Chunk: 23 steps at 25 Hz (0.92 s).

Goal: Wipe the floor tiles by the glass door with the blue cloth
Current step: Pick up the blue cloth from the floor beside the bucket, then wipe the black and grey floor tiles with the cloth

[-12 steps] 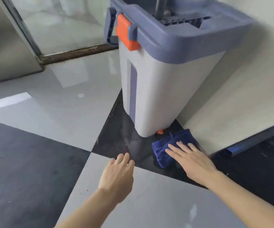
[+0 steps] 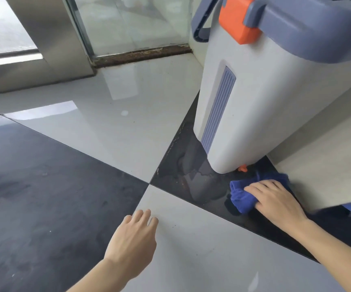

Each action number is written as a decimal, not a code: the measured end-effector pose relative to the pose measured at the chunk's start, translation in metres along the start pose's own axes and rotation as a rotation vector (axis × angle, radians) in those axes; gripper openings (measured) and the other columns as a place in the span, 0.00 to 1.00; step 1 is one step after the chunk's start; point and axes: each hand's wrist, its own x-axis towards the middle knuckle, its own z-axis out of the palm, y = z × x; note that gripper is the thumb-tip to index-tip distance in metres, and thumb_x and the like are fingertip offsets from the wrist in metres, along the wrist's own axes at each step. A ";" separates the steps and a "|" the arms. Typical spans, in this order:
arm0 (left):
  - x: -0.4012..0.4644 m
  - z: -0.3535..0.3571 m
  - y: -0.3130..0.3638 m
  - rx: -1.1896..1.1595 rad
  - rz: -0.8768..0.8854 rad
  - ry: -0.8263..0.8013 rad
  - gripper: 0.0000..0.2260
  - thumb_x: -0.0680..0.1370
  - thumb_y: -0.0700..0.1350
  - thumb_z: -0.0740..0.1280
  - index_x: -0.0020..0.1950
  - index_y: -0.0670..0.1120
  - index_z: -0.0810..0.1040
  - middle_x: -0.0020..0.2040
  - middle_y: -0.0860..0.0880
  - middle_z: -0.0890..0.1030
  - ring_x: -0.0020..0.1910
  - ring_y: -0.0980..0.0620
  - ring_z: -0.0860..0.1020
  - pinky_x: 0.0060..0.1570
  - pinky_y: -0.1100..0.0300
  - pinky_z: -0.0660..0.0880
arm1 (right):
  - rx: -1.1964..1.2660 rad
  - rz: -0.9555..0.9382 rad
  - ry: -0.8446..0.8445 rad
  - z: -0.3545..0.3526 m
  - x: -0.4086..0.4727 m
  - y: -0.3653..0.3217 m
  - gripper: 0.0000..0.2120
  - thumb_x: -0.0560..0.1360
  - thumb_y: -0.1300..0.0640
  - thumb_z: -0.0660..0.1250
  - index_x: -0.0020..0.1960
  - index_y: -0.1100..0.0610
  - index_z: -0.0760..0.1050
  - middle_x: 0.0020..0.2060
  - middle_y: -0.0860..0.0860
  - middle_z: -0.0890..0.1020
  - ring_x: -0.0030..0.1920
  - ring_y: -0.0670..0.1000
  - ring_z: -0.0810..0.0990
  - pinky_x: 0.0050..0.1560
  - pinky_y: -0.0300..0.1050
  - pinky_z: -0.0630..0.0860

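Fingers curled since prev. frame: blue cloth (image 2: 243,198) now gripped by right hand (image 2: 275,199), bunched toward fingertips; left hand (image 2: 134,239) relaxed, farther off.

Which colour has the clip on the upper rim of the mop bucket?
Orange. The clip on the mop bucket shows clearly in the head view.

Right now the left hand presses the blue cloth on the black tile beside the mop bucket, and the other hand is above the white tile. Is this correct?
Not quite: the head view shows the right hand on the blue cloth, on the black tile beside the mop bucket. The left hand is the one above the white tile.
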 end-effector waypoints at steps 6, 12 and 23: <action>-0.036 -0.018 -0.039 0.040 -0.086 0.064 0.05 0.71 0.43 0.64 0.46 0.45 0.75 0.49 0.48 0.77 0.47 0.46 0.76 0.43 0.53 0.76 | 0.403 -0.091 0.014 -0.052 0.018 -0.086 0.07 0.67 0.60 0.57 0.36 0.56 0.74 0.27 0.46 0.75 0.26 0.43 0.72 0.28 0.41 0.69; -0.129 -0.056 -0.118 0.121 -0.170 0.190 0.09 0.74 0.44 0.59 0.51 0.45 0.76 0.53 0.47 0.77 0.52 0.46 0.75 0.48 0.52 0.75 | 0.941 0.117 -0.115 -0.140 0.064 -0.222 0.10 0.73 0.66 0.55 0.43 0.53 0.70 0.29 0.52 0.79 0.28 0.52 0.78 0.29 0.50 0.75; -0.330 -0.114 -0.282 -0.007 -0.574 0.309 0.08 0.67 0.43 0.73 0.43 0.44 0.80 0.44 0.46 0.82 0.44 0.45 0.80 0.38 0.54 0.78 | 0.709 -0.302 -0.155 -0.316 0.144 -0.454 0.09 0.71 0.59 0.63 0.49 0.48 0.71 0.38 0.46 0.80 0.39 0.48 0.76 0.41 0.45 0.74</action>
